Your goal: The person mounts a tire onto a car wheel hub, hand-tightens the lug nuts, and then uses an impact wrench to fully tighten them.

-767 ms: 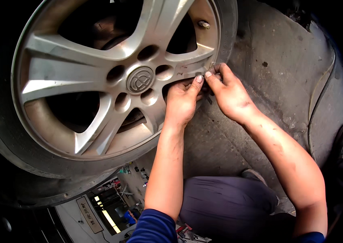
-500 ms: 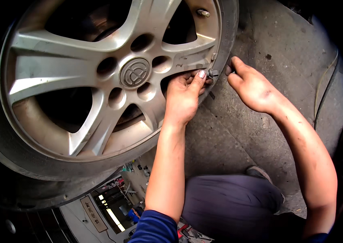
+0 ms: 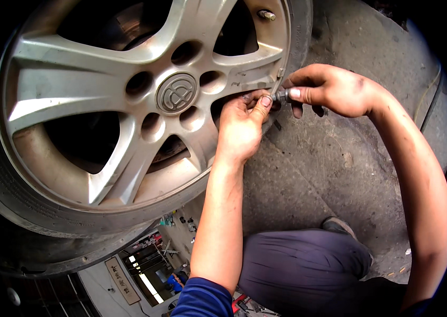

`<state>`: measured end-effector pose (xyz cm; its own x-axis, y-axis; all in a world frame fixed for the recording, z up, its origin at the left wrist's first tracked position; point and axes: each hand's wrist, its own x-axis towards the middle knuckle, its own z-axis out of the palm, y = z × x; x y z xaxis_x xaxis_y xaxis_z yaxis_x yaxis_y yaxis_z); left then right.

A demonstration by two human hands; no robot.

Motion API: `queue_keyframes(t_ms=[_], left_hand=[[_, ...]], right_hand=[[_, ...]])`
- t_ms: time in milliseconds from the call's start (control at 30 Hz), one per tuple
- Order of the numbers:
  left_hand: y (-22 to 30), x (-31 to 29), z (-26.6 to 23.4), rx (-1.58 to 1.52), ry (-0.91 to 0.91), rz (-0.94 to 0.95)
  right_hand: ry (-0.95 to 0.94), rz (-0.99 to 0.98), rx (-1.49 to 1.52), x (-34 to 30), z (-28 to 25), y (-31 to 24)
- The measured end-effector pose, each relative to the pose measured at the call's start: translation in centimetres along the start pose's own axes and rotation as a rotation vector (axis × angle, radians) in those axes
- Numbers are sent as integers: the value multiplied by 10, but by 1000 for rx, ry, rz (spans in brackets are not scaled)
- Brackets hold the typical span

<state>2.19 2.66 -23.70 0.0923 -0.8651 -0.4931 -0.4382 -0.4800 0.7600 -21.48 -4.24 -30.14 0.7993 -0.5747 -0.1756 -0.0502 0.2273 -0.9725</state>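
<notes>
A silver alloy wheel [image 3: 70, 82] with its dark tyre [image 3: 33, 208] fills the upper left. At the rim's right edge, my left hand [image 3: 240, 127] pinches a small dark metal bolt [image 3: 281, 96] between thumb and fingers, with some of its fingers hidden behind the spoke. From the right, my right hand [image 3: 346, 92] closes thumb and fingers on the bolt's outer end. Both hands touch the same piece, and its inner end is covered by the left fingers. Just above the hands, a small clip-like weight [image 3: 280, 73] sits on the rim edge.
A valve stem [image 3: 266, 16] sticks out at the rim's top right. Stained concrete floor [image 3: 297, 174] lies right of the wheel, with a cable [image 3: 434, 100] at the far right. My bent knee [image 3: 302, 259] is below. A wall sign [image 3: 123, 280] and shop clutter show at lower left.
My right hand has moved left and taken hold of the bolt's outer end; before, it was apart from it. My left hand has stayed nearly in place, still pinching the bolt.
</notes>
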Motion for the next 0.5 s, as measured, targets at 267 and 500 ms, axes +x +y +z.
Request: queue_keyframes(t_ms=[267, 500], left_hand=[[11, -3, 7, 20, 4, 16], [20, -7, 11, -77, 106, -23]], right_hand=[[307, -208, -34, 11, 36, 11], [300, -240, 486, -24, 36, -13]])
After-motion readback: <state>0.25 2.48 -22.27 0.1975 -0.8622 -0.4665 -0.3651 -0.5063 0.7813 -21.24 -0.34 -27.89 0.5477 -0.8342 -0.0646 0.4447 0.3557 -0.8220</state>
